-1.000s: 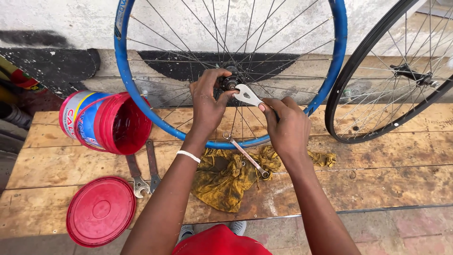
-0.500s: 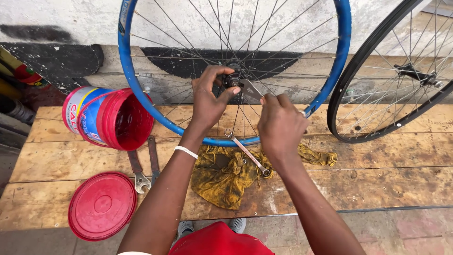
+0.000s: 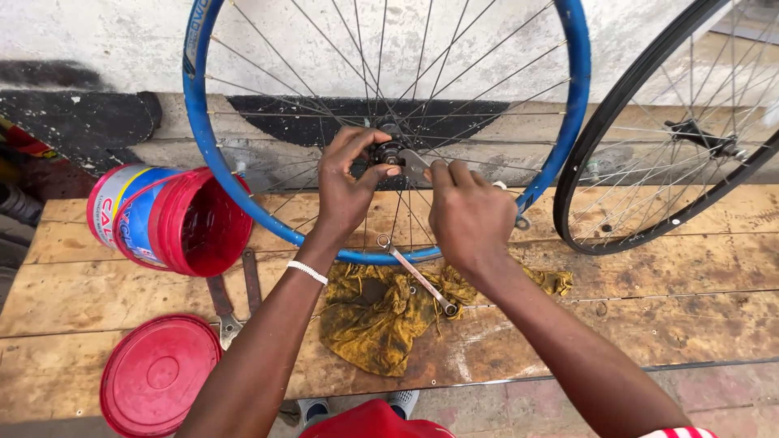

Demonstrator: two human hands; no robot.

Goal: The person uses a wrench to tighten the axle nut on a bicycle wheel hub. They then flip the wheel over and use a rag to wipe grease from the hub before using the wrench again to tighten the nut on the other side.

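Note:
A blue-rimmed bicycle wheel (image 3: 568, 122) stands upright on the wooden bench. My left hand (image 3: 345, 191) pinches the hub (image 3: 388, 152) at the wheel's centre. Just right of it, my right hand (image 3: 469, 215) grips a flat silver spanner (image 3: 415, 165) whose head sits on the hub's axle nut. Below my hands a ring spanner (image 3: 414, 274) lies across a dirty yellow rag (image 3: 377, 316).
A red bucket (image 3: 174, 223) lies on its side at the left, its red lid (image 3: 158, 373) flat near the front edge. Pliers (image 3: 231, 300) rest between them. A black-rimmed wheel (image 3: 649, 138) leans at the right. A wall stands behind the bench.
My right hand has brought the flat spanner up and left onto the hub. My left hand stays pinched on the hub.

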